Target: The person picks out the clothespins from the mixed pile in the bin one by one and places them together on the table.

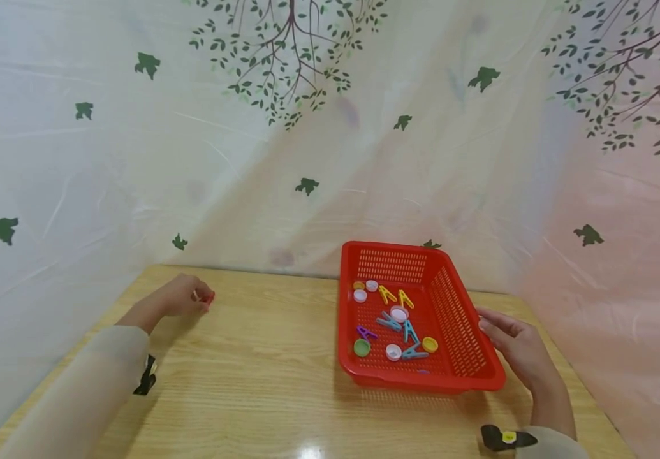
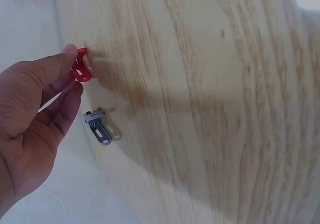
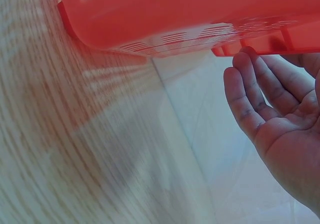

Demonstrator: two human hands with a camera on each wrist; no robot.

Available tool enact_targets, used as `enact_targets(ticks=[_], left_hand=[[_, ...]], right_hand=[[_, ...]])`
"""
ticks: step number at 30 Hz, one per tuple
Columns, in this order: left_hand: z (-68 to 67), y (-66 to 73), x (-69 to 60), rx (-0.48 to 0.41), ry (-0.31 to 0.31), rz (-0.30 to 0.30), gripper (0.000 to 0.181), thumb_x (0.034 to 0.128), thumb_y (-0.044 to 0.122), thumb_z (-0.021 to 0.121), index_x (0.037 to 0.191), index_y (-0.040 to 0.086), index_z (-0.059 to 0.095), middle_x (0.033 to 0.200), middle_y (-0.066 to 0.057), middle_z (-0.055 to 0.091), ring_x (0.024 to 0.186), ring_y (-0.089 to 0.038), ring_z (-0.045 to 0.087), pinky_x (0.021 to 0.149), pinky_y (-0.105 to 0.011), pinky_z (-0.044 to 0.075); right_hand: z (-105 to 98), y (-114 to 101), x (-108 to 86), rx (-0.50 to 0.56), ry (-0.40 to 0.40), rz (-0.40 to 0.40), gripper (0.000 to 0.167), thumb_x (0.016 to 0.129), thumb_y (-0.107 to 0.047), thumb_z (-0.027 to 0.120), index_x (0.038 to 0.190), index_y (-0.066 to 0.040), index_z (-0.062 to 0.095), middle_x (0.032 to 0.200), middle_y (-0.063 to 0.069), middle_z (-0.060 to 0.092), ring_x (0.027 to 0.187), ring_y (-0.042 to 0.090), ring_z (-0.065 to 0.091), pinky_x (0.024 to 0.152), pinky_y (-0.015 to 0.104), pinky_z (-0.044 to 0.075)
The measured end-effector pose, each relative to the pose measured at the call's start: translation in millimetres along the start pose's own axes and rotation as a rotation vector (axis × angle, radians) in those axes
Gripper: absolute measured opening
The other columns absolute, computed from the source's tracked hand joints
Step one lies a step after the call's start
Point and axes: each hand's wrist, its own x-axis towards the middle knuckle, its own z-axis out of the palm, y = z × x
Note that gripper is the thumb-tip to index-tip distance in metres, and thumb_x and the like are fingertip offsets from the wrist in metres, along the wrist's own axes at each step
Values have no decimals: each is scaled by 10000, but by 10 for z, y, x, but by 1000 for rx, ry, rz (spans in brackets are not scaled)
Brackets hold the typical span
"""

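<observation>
One red clip (image 2: 81,69) is pinched by the left hand (image 1: 180,296) at the far left of the table (image 1: 255,370); one grey clip (image 2: 99,128) lies near it. The right hand (image 1: 523,349) grips the right rim of the red basket (image 1: 416,380), containing coloured clips (image 1: 389,322) and round caps (image 1: 361,347).

Pale sheeting (image 1: 238,210) behind and both sides, printed green leaves (image 1: 307,186), dark branches (image 1: 292,14). Desk (image 1: 278,357) light wood grain, white glare (image 1: 309,452) low in head view.
</observation>
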Motion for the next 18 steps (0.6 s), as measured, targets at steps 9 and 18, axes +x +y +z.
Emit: enact_targets(ticks=[9, 18], left_hand=[[10, -32, -71, 34, -14, -51, 109, 896, 102, 772, 955, 11, 762, 892, -26, 729, 856, -220, 660, 783, -449, 560], [-7, -25, -127, 39, -15, -37, 72, 899, 81, 759, 845, 91, 713, 805, 50, 669, 789, -150, 598, 744, -390, 519]], right_hand=[[-4, 15, 21, -10, 4, 9, 683, 983, -475, 645, 1511, -67, 499, 1280, -152, 663, 1071, -61, 627, 889, 183, 527], [4, 18, 19, -11, 2, 13, 689, 982, -484, 642, 1514, -70, 496, 1306, -137, 654, 1076, -74, 617, 888, 178, 524]])
